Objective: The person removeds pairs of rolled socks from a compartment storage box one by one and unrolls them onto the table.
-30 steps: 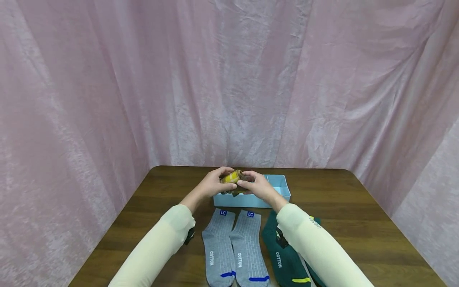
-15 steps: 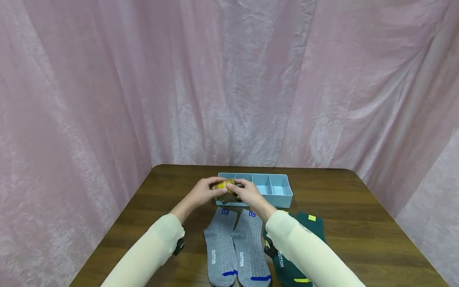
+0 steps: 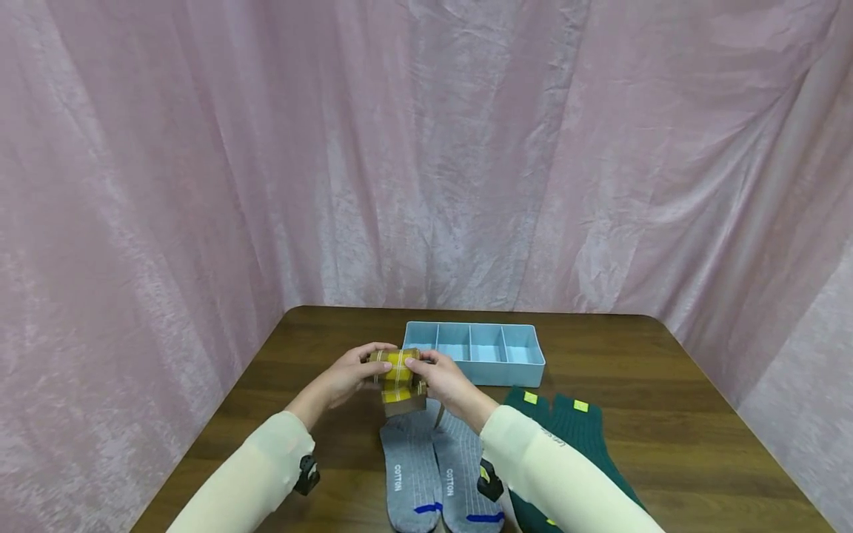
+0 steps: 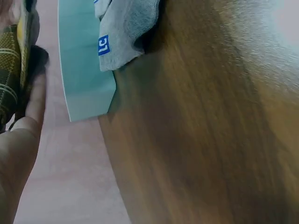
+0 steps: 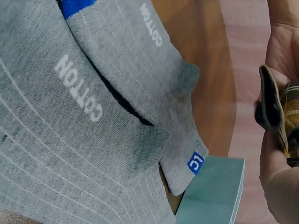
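Both hands hold a rolled pair of yellow-and-brown plaid socks above the tops of the grey socks. My left hand grips the roll's left side, thumb lying across the front. On the right side, my right hand pinches it with thumb and fingers. A looser plaid end hangs below the roll. In the left wrist view the plaid fabric lies against the palm and fingers. The right wrist view shows the folded cuff opening of the plaid socks between both hands.
Behind the hands stands a light blue box with several compartments. Two grey socks with blue marks lie flat in front of it. Two dark green socks lie to the right, partly under the right sleeve. A pink curtain hangs behind the table.
Both hands have moved left and nearer from over the box, carrying the plaid socks. The roll has turned so its yellow patches face the camera. More of the box now shows.
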The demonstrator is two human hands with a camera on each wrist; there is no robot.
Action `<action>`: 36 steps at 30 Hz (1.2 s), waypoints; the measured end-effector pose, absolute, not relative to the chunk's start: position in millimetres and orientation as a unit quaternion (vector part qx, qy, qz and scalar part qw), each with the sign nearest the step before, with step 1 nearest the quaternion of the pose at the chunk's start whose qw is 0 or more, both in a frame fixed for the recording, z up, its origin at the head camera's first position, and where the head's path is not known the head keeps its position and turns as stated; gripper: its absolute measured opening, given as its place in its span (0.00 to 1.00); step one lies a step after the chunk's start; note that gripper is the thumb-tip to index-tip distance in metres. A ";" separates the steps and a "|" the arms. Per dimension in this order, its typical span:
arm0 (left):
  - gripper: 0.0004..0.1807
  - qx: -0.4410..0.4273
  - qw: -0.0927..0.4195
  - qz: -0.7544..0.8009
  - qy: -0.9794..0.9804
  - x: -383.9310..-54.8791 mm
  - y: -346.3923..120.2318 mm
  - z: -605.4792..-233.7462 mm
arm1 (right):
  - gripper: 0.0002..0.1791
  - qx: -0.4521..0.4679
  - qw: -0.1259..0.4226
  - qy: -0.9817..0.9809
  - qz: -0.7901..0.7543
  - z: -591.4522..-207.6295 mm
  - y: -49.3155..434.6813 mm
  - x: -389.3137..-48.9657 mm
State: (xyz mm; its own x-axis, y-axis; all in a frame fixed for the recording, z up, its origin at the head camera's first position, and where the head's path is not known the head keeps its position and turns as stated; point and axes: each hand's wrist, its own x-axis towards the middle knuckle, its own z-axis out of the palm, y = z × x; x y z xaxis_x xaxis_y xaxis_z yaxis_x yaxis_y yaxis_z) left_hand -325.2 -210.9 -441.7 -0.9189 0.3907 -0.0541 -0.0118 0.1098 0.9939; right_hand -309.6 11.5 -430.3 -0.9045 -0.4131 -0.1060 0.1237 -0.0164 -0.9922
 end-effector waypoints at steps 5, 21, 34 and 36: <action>0.30 0.119 0.152 0.651 0.734 -315.9 -222.6 -442.9 | 0.28 -0.116 0.204 0.687 -0.688 -434.0 4.3 -303.7; 0.33 0.119 0.211 0.617 0.749 -283.5 -261.6 -449.9 | 0.26 -0.184 0.170 0.784 -0.568 -447.1 -19.2 -275.0; 0.28 0.097 0.282 0.603 0.740 -265.2 -274.3 -463.6 | 0.19 -0.222 0.169 0.812 -0.513 -467.0 -30.8 -264.0; 0.27 0.091 0.283 0.596 0.746 -263.7 -275.7 -466.5 | 0.20 -0.226 0.165 0.815 -0.508 -467.7 -29.6 -263.5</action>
